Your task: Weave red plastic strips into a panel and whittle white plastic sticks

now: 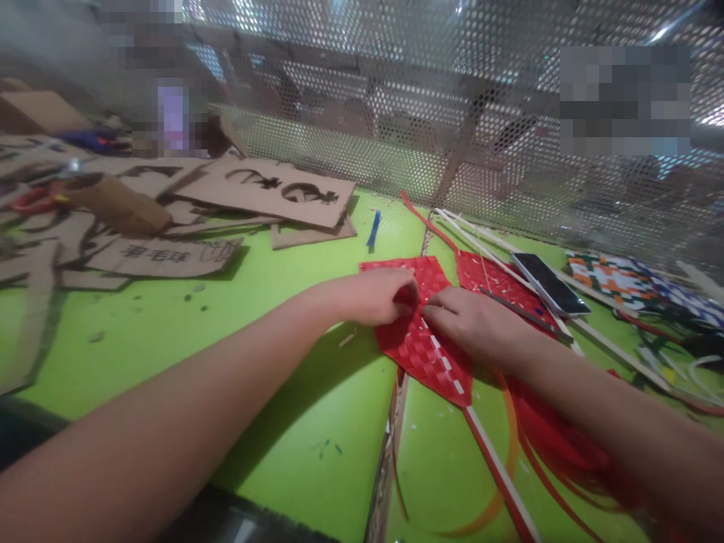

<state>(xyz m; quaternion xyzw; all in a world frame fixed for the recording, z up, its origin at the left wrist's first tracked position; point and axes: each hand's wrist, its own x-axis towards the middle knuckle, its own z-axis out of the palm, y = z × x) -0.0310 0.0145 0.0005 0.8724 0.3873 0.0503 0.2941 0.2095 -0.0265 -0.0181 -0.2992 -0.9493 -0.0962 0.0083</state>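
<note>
A red woven mat [415, 358] of flat interlaced strips lies on the green table between my hands. Along its lower right runs a white strip [446, 364], showing as dashes between red bands and trailing past the corner towards me beside a red one. My left hand [385, 296] is curled closed on the upper part of the mat, thumb and fingers pinched. Close beside it, my right hand [472, 320] pinches at the weave, near where the white dashes begin. The fingers cover what exactly lies between their tips.
Cardboard pieces [215, 200] pile up at the left, with a blue strip [374, 228] nearby. At right are a second red woven piece [498, 279], a phone [548, 283], a multicoloured woven piece [614, 279] and loose strips. A perforated metal screen [339, 113] stands behind the table.
</note>
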